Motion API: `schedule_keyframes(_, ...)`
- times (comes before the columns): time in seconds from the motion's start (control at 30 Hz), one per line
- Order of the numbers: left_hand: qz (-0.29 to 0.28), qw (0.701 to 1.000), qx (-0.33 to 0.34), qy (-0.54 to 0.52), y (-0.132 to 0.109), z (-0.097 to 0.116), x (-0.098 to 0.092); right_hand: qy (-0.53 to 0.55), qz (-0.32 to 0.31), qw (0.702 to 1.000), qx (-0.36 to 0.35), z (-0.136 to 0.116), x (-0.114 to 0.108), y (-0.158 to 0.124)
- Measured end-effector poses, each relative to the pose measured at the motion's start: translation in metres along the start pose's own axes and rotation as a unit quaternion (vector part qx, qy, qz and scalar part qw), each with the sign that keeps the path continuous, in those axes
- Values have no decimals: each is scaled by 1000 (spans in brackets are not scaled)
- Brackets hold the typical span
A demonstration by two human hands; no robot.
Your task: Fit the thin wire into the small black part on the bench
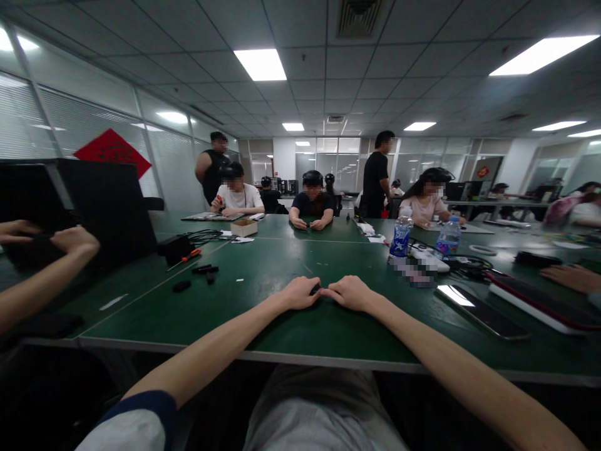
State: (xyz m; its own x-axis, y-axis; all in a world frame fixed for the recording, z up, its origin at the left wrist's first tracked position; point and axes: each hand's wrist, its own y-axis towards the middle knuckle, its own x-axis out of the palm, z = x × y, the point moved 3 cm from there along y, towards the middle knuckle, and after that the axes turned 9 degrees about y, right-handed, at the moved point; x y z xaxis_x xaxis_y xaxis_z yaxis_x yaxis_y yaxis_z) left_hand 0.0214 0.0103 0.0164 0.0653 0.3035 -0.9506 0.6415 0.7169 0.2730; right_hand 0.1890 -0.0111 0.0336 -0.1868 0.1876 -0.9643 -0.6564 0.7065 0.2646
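Sitting at the near edge of a long green bench (263,313). Facing, toward the left edge, one big black case (107,207) with a neighbour's two hands (70,241) at it. Across the far edge, three seated people and two standing behind. Toward the right edge: one flat red-and-white case (539,304), one dark phone (481,311) lying face up, two water bottles (401,237) standing near each other. Toward the far left corner: one small cardboard box (244,227), one red-handled screwdriver (190,255), three or so loose black bits (205,269). Just in from the near edge, at the middle: left hand (300,293) and right hand (350,292), both curled closed, resting on the bench and meeting fingertip to fingertip on one small dark piece (318,290). Looks like fine fingertip work on that piece, mid-step. Calls for a steady pinch from both sides and small movements rather than force. Too small to tell what the piece is.
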Motion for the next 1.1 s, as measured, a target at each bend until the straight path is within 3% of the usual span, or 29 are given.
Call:
schedule_keyframes(0.7,5,999,-49,10,1,-3,1,-5,6,1000,-9,-7,-7,-3)
schedule_keyframes(1.1,-6,993,-100,55,0,-1,-6,49,11,998,35,-8,-7,-3)
